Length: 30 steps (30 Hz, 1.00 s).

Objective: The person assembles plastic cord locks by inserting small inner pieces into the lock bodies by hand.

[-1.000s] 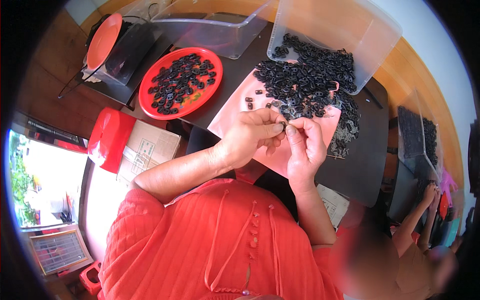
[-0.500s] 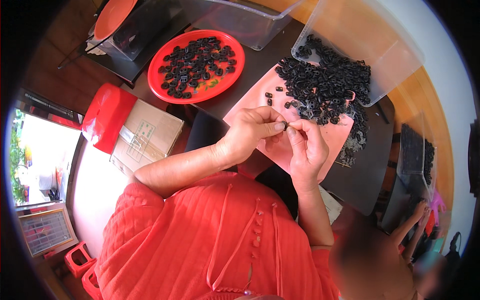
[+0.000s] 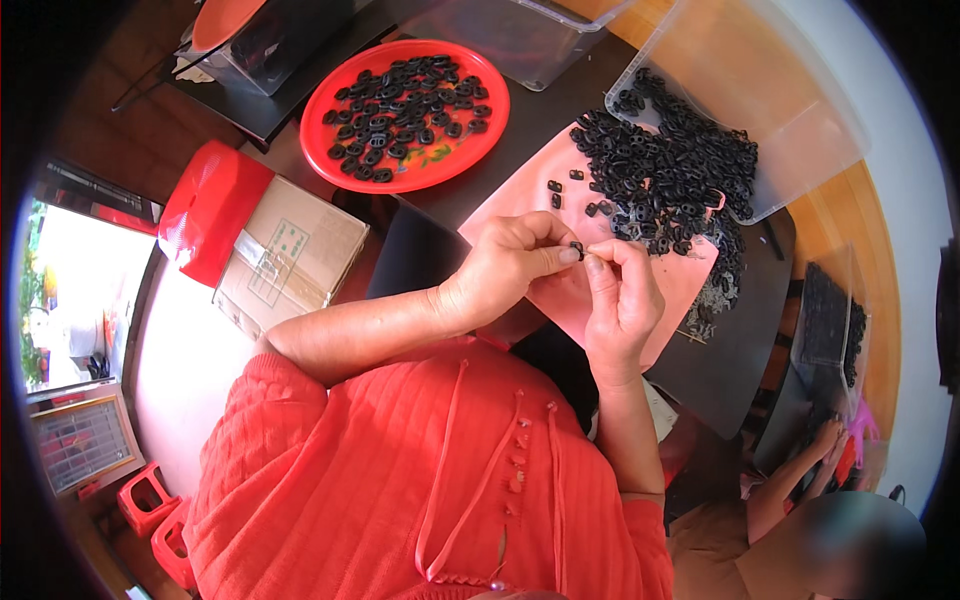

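Note:
My left hand (image 3: pixel 520 262) pinches a small black plastic cord lock (image 3: pixel 576 250) between thumb and forefinger. Close against its right side, the thumb and forefinger of my right hand (image 3: pixel 622 300) are pressed together; whatever they hold is too small to make out. Below both hands lies a pink sheet (image 3: pixel 490 222) on the dark table. Several loose cord locks (image 3: pixel 556 193) rest on it just beyond my fingers. Farther right spreads a big heap of black cord locks (image 3: pixel 665 170), spilling from a tipped clear plastic bin (image 3: pixel 790 110).
A red plate (image 3: pixel 315 150) of black cord locks stands at the far left of the table. Small grey parts (image 3: pixel 718 297) lie beside the heap. A cardboard box (image 3: pixel 290 255) and a red container (image 3: pixel 208 210) are at left. Another person's arms (image 3: pixel 795 480) reach in at lower right.
The view has shifted slightly. My hands keep their pinch, and more of the cord lock shows between them. The other person at lower right has moved farther right.

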Each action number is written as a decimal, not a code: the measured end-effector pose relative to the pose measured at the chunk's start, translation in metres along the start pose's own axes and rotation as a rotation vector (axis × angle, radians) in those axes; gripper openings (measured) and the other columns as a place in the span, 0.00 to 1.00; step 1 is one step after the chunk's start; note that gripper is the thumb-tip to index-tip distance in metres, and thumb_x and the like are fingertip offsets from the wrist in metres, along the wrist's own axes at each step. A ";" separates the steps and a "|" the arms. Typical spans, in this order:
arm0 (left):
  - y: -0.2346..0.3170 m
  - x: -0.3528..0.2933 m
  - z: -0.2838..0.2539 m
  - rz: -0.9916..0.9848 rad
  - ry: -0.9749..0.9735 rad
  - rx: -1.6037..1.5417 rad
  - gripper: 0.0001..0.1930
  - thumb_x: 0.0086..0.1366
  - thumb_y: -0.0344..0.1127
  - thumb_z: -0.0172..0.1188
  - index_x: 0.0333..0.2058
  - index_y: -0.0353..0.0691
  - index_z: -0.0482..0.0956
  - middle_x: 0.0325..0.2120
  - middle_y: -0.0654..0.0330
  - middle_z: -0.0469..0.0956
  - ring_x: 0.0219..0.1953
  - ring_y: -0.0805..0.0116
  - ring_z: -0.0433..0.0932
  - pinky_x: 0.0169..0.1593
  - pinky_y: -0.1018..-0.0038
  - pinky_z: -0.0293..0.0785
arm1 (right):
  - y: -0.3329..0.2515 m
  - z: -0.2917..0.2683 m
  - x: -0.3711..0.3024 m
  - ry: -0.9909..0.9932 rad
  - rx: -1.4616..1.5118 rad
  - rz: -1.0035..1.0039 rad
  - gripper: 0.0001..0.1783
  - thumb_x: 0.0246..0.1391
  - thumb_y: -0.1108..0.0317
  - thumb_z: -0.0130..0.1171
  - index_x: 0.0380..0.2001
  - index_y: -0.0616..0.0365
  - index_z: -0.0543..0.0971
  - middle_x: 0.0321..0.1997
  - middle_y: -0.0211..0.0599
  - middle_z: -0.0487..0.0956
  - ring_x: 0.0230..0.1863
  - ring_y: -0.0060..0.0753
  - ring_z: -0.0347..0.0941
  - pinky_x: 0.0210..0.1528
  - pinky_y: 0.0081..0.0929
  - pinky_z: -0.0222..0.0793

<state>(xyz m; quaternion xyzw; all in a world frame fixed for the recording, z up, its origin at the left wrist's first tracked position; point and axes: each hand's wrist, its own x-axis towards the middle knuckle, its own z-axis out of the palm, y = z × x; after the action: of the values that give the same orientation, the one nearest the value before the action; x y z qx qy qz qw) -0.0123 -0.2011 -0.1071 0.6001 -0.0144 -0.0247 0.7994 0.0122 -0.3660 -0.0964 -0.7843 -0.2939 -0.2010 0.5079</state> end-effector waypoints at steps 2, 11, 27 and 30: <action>0.001 -0.001 -0.002 0.035 0.008 0.014 0.05 0.68 0.30 0.63 0.38 0.35 0.81 0.29 0.67 0.80 0.30 0.81 0.74 0.35 0.80 0.72 | -0.001 -0.001 0.002 -0.031 -0.045 -0.044 0.04 0.59 0.81 0.59 0.36 0.63 0.76 0.32 0.40 0.76 0.30 0.38 0.74 0.32 0.30 0.70; -0.006 0.004 -0.009 0.299 0.026 0.297 0.05 0.62 0.26 0.65 0.36 0.33 0.81 0.24 0.63 0.79 0.27 0.80 0.74 0.30 0.77 0.71 | 0.001 0.007 0.000 -0.104 -0.110 -0.063 0.07 0.55 0.83 0.57 0.36 0.62 0.75 0.31 0.43 0.76 0.31 0.47 0.74 0.33 0.35 0.71; 0.005 0.001 -0.017 0.006 -0.110 0.138 0.03 0.68 0.26 0.60 0.37 0.33 0.79 0.26 0.64 0.76 0.24 0.80 0.72 0.27 0.80 0.70 | 0.002 -0.007 0.001 -0.253 0.199 0.265 0.05 0.56 0.80 0.63 0.32 0.64 0.75 0.28 0.28 0.75 0.27 0.19 0.69 0.31 0.19 0.66; 0.005 0.000 -0.018 0.016 -0.112 0.162 0.04 0.67 0.27 0.60 0.37 0.32 0.79 0.26 0.62 0.76 0.25 0.78 0.74 0.29 0.78 0.71 | -0.003 -0.005 0.000 -0.227 0.145 0.222 0.05 0.56 0.79 0.64 0.32 0.63 0.76 0.28 0.28 0.74 0.27 0.18 0.68 0.31 0.19 0.65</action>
<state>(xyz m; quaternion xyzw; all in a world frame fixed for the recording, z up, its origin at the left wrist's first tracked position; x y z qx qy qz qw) -0.0117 -0.1823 -0.1078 0.6604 -0.0658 -0.0507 0.7463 0.0106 -0.3697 -0.0922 -0.7910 -0.2748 -0.0323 0.5457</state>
